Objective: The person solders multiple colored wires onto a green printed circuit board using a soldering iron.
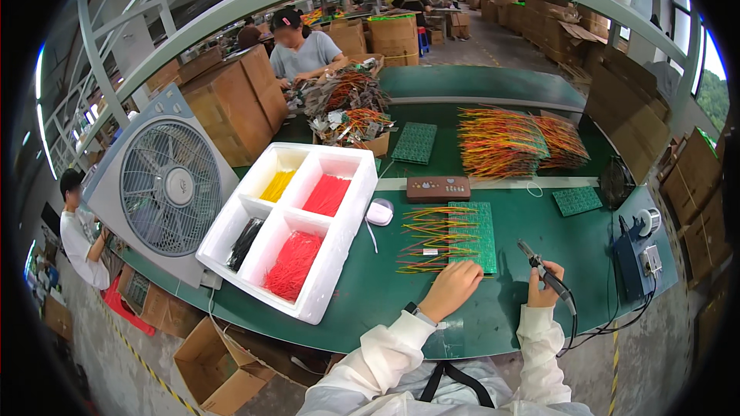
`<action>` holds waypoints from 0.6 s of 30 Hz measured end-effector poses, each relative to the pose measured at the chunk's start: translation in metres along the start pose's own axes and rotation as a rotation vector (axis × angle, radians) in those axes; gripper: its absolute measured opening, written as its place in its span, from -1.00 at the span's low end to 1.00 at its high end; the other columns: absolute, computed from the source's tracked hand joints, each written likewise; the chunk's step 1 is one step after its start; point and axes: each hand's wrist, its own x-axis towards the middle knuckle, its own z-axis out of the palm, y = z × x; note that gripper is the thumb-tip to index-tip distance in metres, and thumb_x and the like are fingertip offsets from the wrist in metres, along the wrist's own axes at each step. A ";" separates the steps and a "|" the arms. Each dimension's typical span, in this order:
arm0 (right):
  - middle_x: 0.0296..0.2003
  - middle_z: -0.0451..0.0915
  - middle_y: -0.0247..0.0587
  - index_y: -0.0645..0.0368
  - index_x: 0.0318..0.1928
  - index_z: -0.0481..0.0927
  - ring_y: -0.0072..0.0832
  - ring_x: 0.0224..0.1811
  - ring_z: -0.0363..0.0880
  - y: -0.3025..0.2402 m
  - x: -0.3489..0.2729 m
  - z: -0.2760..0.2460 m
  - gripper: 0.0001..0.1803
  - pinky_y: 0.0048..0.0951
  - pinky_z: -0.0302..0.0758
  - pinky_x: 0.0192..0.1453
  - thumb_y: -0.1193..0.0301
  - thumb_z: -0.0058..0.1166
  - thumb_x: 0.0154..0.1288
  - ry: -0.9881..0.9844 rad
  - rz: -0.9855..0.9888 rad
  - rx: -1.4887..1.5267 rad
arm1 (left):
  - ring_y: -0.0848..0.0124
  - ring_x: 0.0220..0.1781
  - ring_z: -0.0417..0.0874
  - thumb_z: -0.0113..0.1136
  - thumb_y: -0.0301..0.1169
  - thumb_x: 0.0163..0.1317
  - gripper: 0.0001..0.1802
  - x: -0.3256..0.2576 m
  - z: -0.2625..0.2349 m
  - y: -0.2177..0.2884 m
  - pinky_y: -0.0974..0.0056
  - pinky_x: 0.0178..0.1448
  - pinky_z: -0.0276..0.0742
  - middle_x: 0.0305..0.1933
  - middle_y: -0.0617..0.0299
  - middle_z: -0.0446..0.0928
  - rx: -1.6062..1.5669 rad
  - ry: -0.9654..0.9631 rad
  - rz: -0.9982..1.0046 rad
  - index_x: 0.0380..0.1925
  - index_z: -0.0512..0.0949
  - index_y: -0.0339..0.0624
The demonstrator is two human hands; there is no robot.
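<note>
I see my left hand (451, 289) resting on the green table (385, 293), fingers curled loosely together at the near edge of a green circuit board (478, 235) with red, yellow and green wires (432, 239) fanned over its left side. My right hand (543, 285) is clamped around a soldering iron (543, 270), tip pointing up and left, just right of that board. Its cable runs toward a blue soldering station (636, 258) at the far right. To my left sits a white foam tray (297, 227) with four compartments: yellow wires, red wires, black wires, more red wires. A box fan (166, 189) stands beyond it. I count three green boards on the table, one brown board (438, 188), and two large wire bundles (516, 142) farther back. A person (304, 50) works opposite.
</note>
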 end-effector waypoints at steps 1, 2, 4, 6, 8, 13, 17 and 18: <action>-0.42 0.39 -0.31 0.26 -0.24 0.37 -0.64 -0.46 0.32 -0.001 0.000 0.000 -0.75 -0.64 0.32 -0.34 0.59 0.06 0.01 0.003 0.005 0.004 | 0.25 -0.35 0.45 0.06 -0.46 0.01 -0.93 0.000 0.000 0.000 0.23 -0.25 0.33 -0.48 0.19 0.39 0.002 0.000 -0.001 -0.51 0.39 -0.19; -0.42 0.39 -0.31 0.26 -0.24 0.37 -0.64 -0.46 0.32 -0.001 -0.001 0.000 -0.75 -0.64 0.32 -0.34 0.59 0.06 0.01 0.006 0.011 0.009 | 0.25 -0.35 0.45 0.06 -0.46 0.01 -0.93 0.001 0.000 0.001 0.23 -0.25 0.33 -0.48 0.18 0.39 -0.011 -0.002 -0.007 -0.51 0.39 -0.20; -0.42 0.38 -0.32 0.26 -0.25 0.36 -0.64 -0.46 0.32 0.000 -0.002 0.000 -0.75 -0.64 0.32 -0.34 0.59 0.06 0.00 0.007 0.009 0.006 | 0.25 -0.35 0.45 0.05 -0.46 0.02 -0.93 0.001 -0.001 0.001 0.23 -0.24 0.33 -0.48 0.18 0.39 -0.021 -0.006 -0.015 -0.51 0.39 -0.20; -0.42 0.38 -0.32 0.26 -0.25 0.36 -0.64 -0.46 0.32 -0.001 -0.001 0.000 -0.75 -0.64 0.32 -0.34 0.59 0.06 0.00 0.007 0.008 -0.001 | 0.24 -0.35 0.44 0.06 -0.47 0.01 -0.93 0.001 -0.001 0.001 0.23 -0.24 0.33 -0.47 0.17 0.39 -0.032 -0.024 -0.021 -0.51 0.38 -0.20; -0.43 0.38 -0.32 0.26 -0.26 0.36 -0.63 -0.46 0.32 -0.003 -0.001 0.002 -0.75 -0.64 0.32 -0.34 0.59 0.06 0.00 0.013 0.016 0.000 | 0.24 -0.34 0.44 0.06 -0.47 0.01 -0.93 0.001 -0.001 -0.001 0.22 -0.24 0.33 -0.47 0.17 0.39 -0.027 -0.025 -0.023 -0.51 0.38 -0.20; -0.40 0.37 -0.31 0.25 -0.26 0.35 -0.60 -0.43 0.32 0.003 -0.003 -0.001 -0.75 -0.61 0.31 -0.30 0.58 0.06 0.00 -0.013 0.009 -0.027 | 0.24 -0.34 0.44 0.05 -0.48 0.02 -0.93 0.003 -0.004 0.002 0.22 -0.24 0.32 -0.46 0.17 0.39 -0.039 -0.045 -0.041 -0.50 0.38 -0.20; -0.38 0.34 -0.29 0.24 -0.27 0.34 -0.58 -0.39 0.31 -0.004 -0.002 -0.003 -0.75 -0.57 0.30 -0.26 0.57 0.06 0.01 -0.022 -0.003 -0.132 | 0.24 -0.34 0.45 0.06 -0.48 0.02 -0.93 0.002 -0.002 0.001 0.23 -0.25 0.32 -0.45 0.17 0.40 -0.057 -0.056 -0.048 -0.49 0.39 -0.21; -0.38 0.34 -0.29 0.24 -0.27 0.34 -0.58 -0.39 0.31 -0.004 -0.002 -0.002 -0.75 -0.57 0.30 -0.26 0.57 0.06 0.01 -0.020 -0.002 -0.135 | 0.24 -0.34 0.45 0.07 -0.49 0.02 -0.93 0.002 -0.001 0.000 0.24 -0.25 0.32 -0.44 0.17 0.42 -0.065 -0.056 -0.053 -0.49 0.39 -0.22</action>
